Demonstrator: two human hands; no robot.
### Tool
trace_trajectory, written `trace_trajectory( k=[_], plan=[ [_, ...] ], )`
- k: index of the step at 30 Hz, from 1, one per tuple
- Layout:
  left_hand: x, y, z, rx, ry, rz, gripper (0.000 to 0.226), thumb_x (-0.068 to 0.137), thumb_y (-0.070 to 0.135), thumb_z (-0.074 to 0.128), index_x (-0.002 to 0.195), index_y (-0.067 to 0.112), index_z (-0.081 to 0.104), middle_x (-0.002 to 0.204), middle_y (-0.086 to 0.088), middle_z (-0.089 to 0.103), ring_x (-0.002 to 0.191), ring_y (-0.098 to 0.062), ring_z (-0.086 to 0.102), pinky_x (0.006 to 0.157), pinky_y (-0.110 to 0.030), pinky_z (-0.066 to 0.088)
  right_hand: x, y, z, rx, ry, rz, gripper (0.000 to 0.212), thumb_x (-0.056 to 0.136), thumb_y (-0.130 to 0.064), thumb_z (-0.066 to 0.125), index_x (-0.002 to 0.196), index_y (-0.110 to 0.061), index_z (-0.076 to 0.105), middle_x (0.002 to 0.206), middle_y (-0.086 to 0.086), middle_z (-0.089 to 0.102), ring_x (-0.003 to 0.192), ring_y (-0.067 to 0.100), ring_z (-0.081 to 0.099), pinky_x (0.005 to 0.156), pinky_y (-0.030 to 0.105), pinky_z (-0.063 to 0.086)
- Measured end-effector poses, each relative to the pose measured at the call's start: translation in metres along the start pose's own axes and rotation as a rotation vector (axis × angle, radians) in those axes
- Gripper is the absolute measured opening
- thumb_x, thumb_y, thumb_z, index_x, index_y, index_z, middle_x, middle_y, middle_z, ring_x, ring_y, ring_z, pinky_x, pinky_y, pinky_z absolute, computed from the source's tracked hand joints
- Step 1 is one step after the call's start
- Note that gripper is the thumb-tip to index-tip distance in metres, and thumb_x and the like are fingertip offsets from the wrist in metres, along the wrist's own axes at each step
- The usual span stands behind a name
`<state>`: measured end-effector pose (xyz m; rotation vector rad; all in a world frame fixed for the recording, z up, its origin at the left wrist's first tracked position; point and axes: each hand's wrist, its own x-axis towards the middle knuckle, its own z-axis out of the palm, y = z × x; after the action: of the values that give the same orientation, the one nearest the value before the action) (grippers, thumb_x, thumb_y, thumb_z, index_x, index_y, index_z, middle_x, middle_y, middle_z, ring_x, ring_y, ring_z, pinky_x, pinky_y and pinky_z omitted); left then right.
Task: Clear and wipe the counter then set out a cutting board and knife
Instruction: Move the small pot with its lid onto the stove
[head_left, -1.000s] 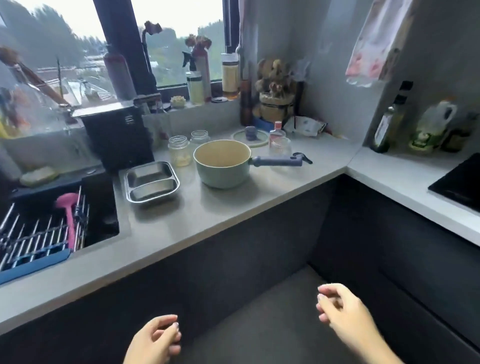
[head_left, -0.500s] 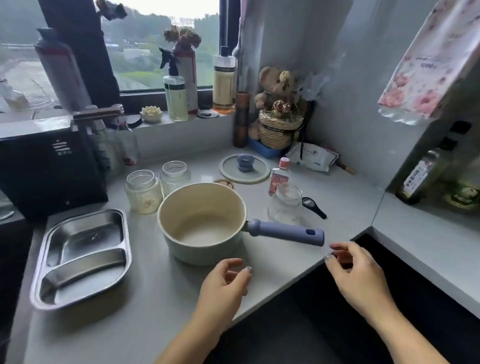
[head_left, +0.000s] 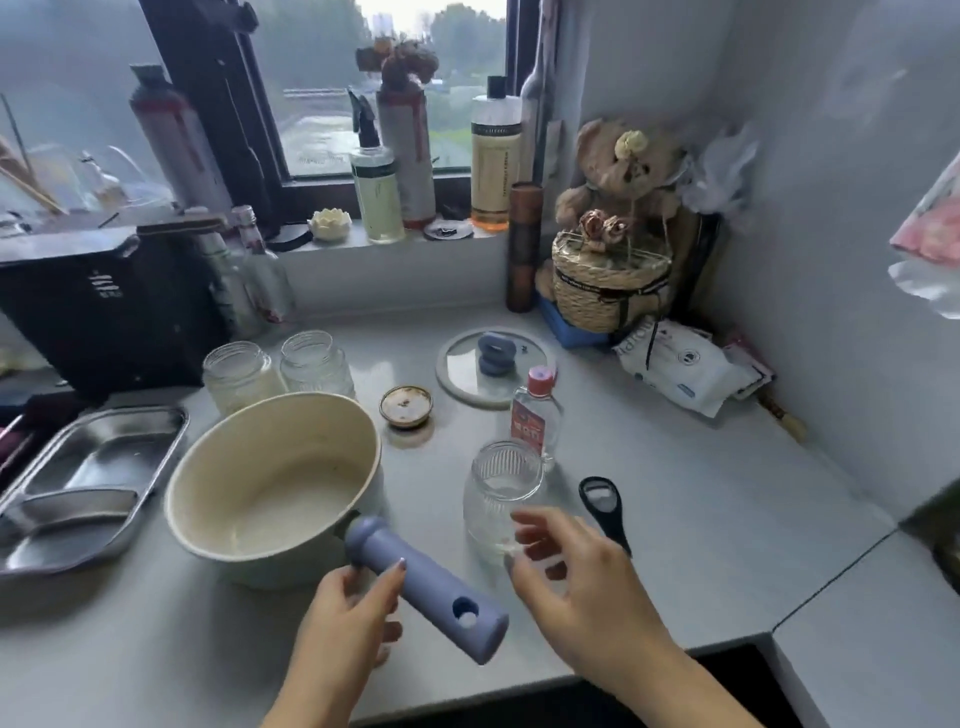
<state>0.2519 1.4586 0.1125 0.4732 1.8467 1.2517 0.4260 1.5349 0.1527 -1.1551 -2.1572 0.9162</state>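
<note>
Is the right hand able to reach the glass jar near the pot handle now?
Probably yes. The right hand is open just in front of the glass jar, and nothing stands between them; the bottle opener lies to the side.

Dim, cool daylight from far window (head_left: 395, 88). Soft shadows toward near side of counter (head_left: 701, 519). Right hand (head_left: 582, 587) motion-blurred. Wide-angle bending at edges. Faint sheen on glass lid (head_left: 493, 374).
</note>
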Motion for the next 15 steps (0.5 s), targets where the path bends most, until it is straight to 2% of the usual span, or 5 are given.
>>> trace_trajectory(
  k=[5, 8, 10, 13, 15],
  plan=[
    [0.005, 0.004, 0.012, -0.08, 0.264, 0.011, 0.029, 0.074, 0.014, 0.072, 0.091, 0.005, 0.05, 0.085, -0.022, 0.06, 0.064, -0.033, 0.06, 0.063, -0.039, 0.048, 0.071, 0.007, -0.043, -0.048, 0.113, -0.084, 0.019, 0.082, -0.02, 0.064, 0.101, -0.022, 0.064, 0.076, -0.021, 0.06, 0.076, -0.014, 0.058, 0.061, -0.002, 0.042],
    [0.005, 0.012, 0.023, -0.163, 0.427, 0.038, 0.038, 0.066, 0.001, 0.076, 0.079, 0.012, 0.042, 0.071, -0.011, 0.056, 0.072, -0.036, 0.059, 0.076, -0.051, 0.05, 0.124, 0.007, -0.065, -0.118, 0.171, -0.133, 0.014, 0.082, -0.019, 0.064, 0.096, -0.023, 0.064, 0.069, -0.022, 0.058, 0.067, -0.019, 0.056, 0.057, -0.003, 0.04],
    [0.003, 0.015, 0.031, -0.199, 0.507, 0.006, 0.045, 0.064, -0.001, 0.077, 0.089, 0.007, 0.04, 0.068, -0.005, 0.054, 0.071, -0.032, 0.057, 0.081, -0.054, 0.049, 0.161, 0.011, -0.075, -0.177, 0.155, -0.141, 0.015, 0.083, -0.02, 0.063, 0.097, -0.02, 0.064, 0.068, -0.015, 0.061, 0.06, -0.008, 0.058, 0.054, 0.003, 0.039],
    [-0.003, 0.021, 0.041, -0.235, 0.604, -0.079, 0.053, 0.063, 0.002, 0.079, 0.096, 0.006, 0.038, 0.07, -0.004, 0.057, 0.066, -0.025, 0.055, 0.085, -0.053, 0.049, 0.216, 0.031, -0.076, -0.284, 0.08, -0.109, 0.022, 0.083, -0.023, 0.062, 0.103, -0.014, 0.064, 0.077, -0.002, 0.064, 0.068, 0.013, 0.057, 0.069, 0.02, 0.037],
    [-0.009, 0.027, 0.045, -0.246, 0.626, -0.115, 0.061, 0.055, 0.022, 0.083, 0.098, 0.006, 0.042, 0.08, -0.011, 0.064, 0.075, -0.028, 0.059, 0.088, -0.051, 0.048, 0.25, 0.049, -0.067, -0.328, 0.013, -0.085, 0.028, 0.083, -0.025, 0.062, 0.108, -0.012, 0.063, 0.084, 0.003, 0.068, 0.078, 0.019, 0.057, 0.074, 0.024, 0.037]
  ],
)
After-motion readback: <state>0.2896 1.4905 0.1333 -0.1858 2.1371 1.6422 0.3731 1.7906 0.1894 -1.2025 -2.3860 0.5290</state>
